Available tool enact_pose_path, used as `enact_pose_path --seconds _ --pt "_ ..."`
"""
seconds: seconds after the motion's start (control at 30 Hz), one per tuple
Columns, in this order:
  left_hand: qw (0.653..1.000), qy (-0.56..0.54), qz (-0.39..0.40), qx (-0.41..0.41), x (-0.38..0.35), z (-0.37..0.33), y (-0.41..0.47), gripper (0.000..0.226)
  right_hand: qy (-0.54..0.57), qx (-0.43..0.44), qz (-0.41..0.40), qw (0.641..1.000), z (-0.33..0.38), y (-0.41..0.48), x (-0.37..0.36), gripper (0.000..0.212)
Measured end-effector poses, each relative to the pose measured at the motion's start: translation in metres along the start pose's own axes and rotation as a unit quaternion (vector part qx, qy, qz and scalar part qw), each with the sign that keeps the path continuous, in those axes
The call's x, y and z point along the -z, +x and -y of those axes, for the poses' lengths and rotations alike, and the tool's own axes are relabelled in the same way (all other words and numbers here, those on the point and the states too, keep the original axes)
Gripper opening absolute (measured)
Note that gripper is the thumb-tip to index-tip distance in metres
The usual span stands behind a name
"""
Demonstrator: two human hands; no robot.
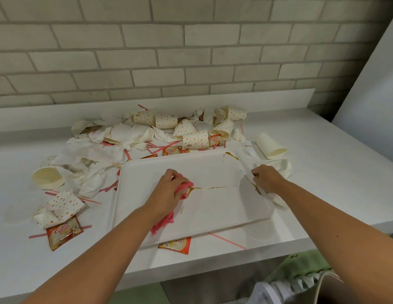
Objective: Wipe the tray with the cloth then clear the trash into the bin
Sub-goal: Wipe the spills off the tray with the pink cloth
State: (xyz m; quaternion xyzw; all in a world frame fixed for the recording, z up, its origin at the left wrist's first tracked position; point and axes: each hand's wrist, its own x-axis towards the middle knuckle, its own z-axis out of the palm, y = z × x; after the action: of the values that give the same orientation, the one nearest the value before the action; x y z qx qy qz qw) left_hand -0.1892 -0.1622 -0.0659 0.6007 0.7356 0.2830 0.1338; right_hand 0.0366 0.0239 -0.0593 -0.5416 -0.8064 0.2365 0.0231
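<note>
Pressing cloth (184, 187) under L hand (169, 189)

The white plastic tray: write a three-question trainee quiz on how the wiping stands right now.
1. True or false: the left hand presses the pink cloth on the white plastic tray.
2. The right hand rests at the tray's: A) near edge B) right rim C) far-left corner.
3. Name the colour of the streaks on the tray.

Key
1. True; the cloth is bunched under that hand, with a tail trailing toward the near edge.
2. B; it grips the right rim, beside a crumpled white napkin.
3. Brown; one line runs across the middle, another smear sits at the far-right corner.
</note>
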Motion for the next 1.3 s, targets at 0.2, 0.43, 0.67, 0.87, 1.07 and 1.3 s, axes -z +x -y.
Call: enact_pose_path --seconds 0.2,0.43,0.67,0.87,1.07,1.3 --pt "1.0 0.011 0.007 -0.009 0.011 0.018 0.008 0.031 0.02 0.0 0.035 0.999 -0.001 0.004 0.003 0.026" --pt "0.999 0.041 -0.001 -0.02 -0.012 0.012 0.02 0.031 0.023 -0.035 0.039 0.998 0.006 0.006 0.007 0.033" --pt "0.993 0.026 0.096 -0.07 0.002 0.009 0.007 0.032 0.008 -0.049 0.072 0.996 0.015 0.004 0.012 0.033" --pt "0.998 -0.022 0.062 -0.023 0.018 0.033 0.001 0.029 0.012 -0.037 0.072 0.997 0.012 0.005 0.012 0.035" --pt "1.0 0.003 -0.013 0.0 -0.017 0.003 0.014 0.031 0.01 -0.042 0.06 0.997 0.018 0.0 0.011 0.029" --pt "0.993 0.044 0.061 -0.092 -0.016 0.001 -0.008 0.034 0.002 -0.041 0.052 0.998 0.016 0.004 0.009 0.029"
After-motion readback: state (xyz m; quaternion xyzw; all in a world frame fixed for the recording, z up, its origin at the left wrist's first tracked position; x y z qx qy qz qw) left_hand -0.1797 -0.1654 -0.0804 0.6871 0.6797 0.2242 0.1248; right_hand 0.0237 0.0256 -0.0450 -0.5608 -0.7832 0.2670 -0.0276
